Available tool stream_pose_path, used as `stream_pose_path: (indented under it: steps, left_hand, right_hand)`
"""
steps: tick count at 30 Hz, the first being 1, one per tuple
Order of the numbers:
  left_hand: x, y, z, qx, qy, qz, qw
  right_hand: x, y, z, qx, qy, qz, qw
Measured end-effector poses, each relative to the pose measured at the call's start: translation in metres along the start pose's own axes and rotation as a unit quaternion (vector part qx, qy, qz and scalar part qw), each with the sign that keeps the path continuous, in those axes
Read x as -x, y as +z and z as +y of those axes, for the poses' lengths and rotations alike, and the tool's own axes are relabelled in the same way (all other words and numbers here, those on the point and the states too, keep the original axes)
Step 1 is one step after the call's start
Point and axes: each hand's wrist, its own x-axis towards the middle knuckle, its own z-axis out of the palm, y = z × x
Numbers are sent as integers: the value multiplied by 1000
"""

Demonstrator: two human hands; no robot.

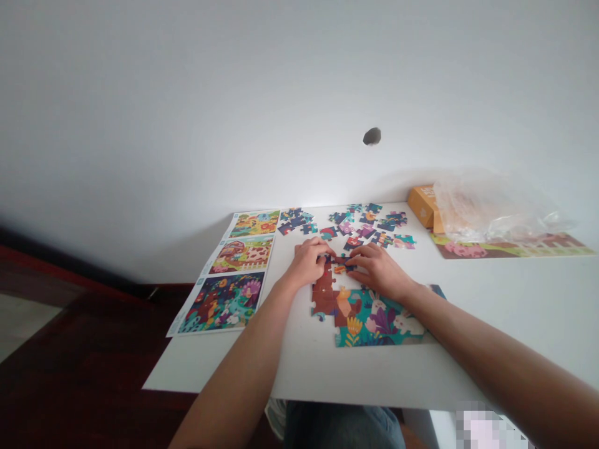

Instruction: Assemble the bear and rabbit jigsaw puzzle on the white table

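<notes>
A partly joined jigsaw puzzle (369, 318) lies on the white table (515, 305), showing brown, teal and a white rabbit. My left hand (309, 260) and my right hand (379, 269) meet at its far edge. Both press their fingertips on a small puzzle piece (340, 268) with orange on it, set against the joined part. Several loose pieces (365, 224) lie scattered just beyond my hands.
A reference sheet (231, 274) with three colourful pictures lies at the table's left edge. A finished puzzle strip (510, 248), an orange box (423, 204) and a crumpled clear plastic bag (491, 209) sit at the far right by the wall.
</notes>
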Motion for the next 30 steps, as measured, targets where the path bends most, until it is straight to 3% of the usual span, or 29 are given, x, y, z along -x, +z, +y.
stream_pose_path:
  steps: [30]
  left_hand:
    - [0,1,0,38,0,-5,999]
  right_hand:
    - [2,-6,-8,21,2,-36,999]
